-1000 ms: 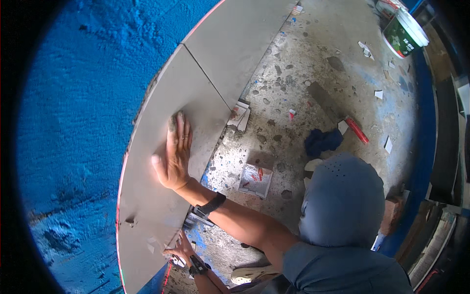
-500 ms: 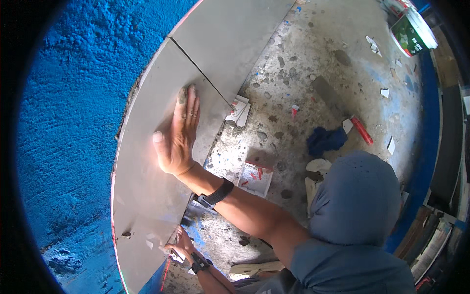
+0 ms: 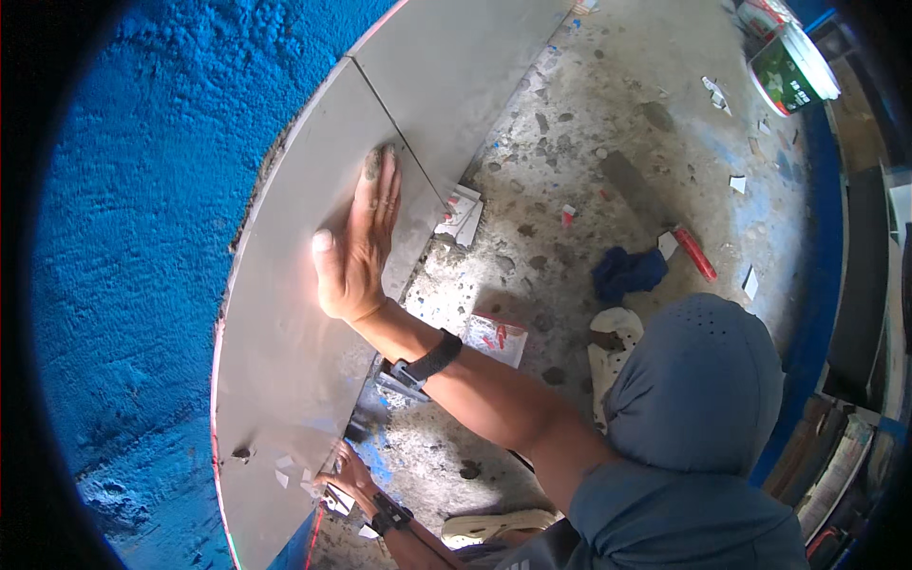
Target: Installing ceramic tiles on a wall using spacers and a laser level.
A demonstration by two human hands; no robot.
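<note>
My right hand (image 3: 361, 252) lies flat on a large grey tile (image 3: 275, 332), its fingers together and its thumb spread toward the blue wall. A second grey tile (image 3: 465, 76) lies beyond it, with a thin dark seam between the two. Stacked white tile scraps (image 3: 461, 217) sit at the seam's floor-side end. At the near part of the tile's floor-side edge is my left hand (image 3: 350, 472). Its fingers are curled in, close to a small white piece (image 3: 338, 500); what they grip is too small to make out. White chips (image 3: 282, 475) lie on the tile beside it.
A rough blue wall (image 3: 123, 285) borders the tiles. On the stained concrete floor are a white tray (image 3: 513, 344) with red pieces, a blue cloth (image 3: 627, 274), a red handle (image 3: 695, 255), scattered tile shards (image 3: 750, 282) and cream clogs (image 3: 613, 356). A green-and-white bucket (image 3: 793, 71) stands far right.
The dark gap between the two tiles has narrowed. My right hand and the near tile have shifted toward the far tile. My left hand stays at the tile's edge.
</note>
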